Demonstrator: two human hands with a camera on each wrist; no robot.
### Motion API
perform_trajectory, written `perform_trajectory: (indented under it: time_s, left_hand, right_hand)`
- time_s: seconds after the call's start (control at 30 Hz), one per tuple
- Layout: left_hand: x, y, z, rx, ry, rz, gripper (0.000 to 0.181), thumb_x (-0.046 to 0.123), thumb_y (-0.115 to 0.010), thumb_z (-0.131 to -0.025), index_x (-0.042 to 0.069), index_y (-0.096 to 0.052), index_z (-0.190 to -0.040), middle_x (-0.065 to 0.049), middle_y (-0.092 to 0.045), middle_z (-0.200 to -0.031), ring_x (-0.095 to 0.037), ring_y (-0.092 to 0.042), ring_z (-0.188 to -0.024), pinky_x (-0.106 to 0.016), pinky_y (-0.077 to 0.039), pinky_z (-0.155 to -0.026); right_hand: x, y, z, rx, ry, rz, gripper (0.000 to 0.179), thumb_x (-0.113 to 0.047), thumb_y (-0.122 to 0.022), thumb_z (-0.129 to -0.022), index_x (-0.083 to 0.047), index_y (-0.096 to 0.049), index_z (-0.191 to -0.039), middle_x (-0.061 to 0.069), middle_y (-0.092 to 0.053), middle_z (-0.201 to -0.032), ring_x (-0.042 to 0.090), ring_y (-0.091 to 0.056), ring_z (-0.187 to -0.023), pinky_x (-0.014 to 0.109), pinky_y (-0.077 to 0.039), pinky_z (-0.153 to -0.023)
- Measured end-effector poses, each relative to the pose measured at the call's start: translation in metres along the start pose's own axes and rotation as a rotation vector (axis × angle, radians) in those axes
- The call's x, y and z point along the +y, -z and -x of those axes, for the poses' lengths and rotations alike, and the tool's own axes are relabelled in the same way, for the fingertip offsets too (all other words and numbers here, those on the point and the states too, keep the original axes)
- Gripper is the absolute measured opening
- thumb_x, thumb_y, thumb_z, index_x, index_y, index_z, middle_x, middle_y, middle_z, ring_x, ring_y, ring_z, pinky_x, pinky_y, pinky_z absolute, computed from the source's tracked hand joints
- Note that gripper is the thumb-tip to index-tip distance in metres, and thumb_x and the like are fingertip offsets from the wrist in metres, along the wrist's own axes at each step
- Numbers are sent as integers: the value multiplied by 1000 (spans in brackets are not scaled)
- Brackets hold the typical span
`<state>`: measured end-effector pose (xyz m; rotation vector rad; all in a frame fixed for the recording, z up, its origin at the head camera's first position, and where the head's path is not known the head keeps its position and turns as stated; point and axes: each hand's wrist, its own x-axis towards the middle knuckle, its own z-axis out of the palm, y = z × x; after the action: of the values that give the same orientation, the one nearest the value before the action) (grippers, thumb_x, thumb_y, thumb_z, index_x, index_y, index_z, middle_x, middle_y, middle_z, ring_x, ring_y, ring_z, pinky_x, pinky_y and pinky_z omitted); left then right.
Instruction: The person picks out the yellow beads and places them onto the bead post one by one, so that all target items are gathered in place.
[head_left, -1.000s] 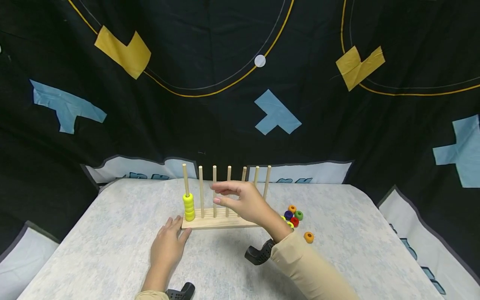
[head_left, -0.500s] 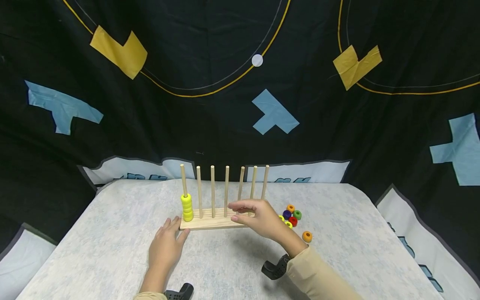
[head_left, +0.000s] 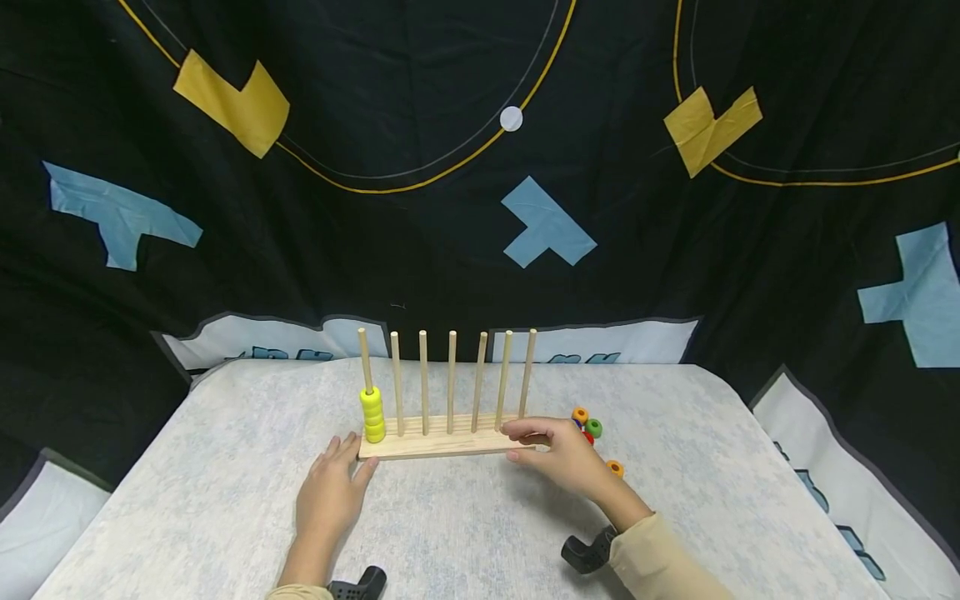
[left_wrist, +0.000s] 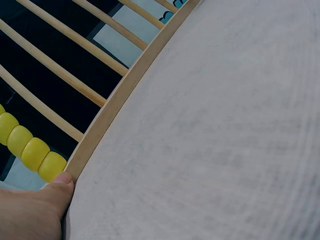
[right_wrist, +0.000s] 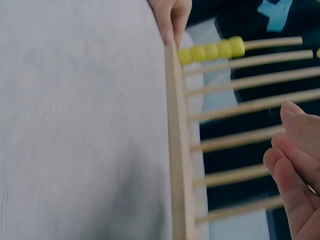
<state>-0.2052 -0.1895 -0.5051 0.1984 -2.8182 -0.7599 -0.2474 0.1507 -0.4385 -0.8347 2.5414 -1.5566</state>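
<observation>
A wooden bead rack (head_left: pixel 450 447) with a row of upright pegs stands on the table. Several yellow beads (head_left: pixel 372 415) are stacked on its leftmost peg. My left hand (head_left: pixel 327 496) holds the rack's left end, with the thumb (left_wrist: pixel 62 180) against the front edge beside the lowest bead. Over the rack's right end is my right hand (head_left: pixel 566 457), fingers loosely bent, with nothing visible between thumb and fingertips. Just beyond it lie loose beads: an orange bead (head_left: pixel 580 414), a green bead (head_left: pixel 593 428), and red and blue ones partly hidden behind the hand.
Another orange bead (head_left: pixel 615 468) lies nearer, beside the right wrist. The table (head_left: pixel 225 492) has a pale mottled cover. A black cloth (head_left: pixel 420 275) with taped yellow and blue shapes hangs behind it. A dark wrist device (head_left: pixel 590 552) sits on the right wrist.
My right hand has moved down and rightward from over the middle pegs to the rack's right end, covering some loose beads. My left hand has stayed at the rack's left end.
</observation>
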Motion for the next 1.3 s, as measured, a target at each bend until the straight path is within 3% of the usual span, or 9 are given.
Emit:
perform_trajectory:
  time_s: [0.17,0.43,0.73,1.3]
  left_hand:
    - [1,1,1,1,-3,-2,60,35,-59,-99,0,-45,-146,-18,-41,-154,-43,-29,-147,-60,-20,-122]
    - [1,1,1,-3,-4,-5,60,35,-58,-99,-1,-44,-146,-19,-41,-154,-43,-29,-147,-60,-20,-121]
    - [1,1,1,-11,-5,-6,60,35,-58,-100,0,-44,-147,-19,-40,-155,-42,-28,-148,-60,-19,-122]
    - [0,0,1,17,-22,3,60,34,-58,-99,-2,-45,-145,-20,-41,-154,-43,-30,-147,-61,-21,-121]
  right_hand:
    - [19,18,6,49,9,61,36,-18,-78,-86,-6,-70,-120,9,-71,-122,24,-68,-112,30,-58,-96]
    - [40,39,12,164,-106,126,34,-15,-73,-91,-9,-68,-124,9,-71,-123,27,-68,-112,31,-59,-93]
    - [53,42,20,134,-196,184,37,-13,-74,-89,-7,-67,-125,10,-70,-124,28,-68,-114,31,-58,-94]
    - [62,43,32,161,-210,294,38,-11,-78,-85,-4,-69,-122,12,-69,-123,27,-69,-111,29,-59,-91]
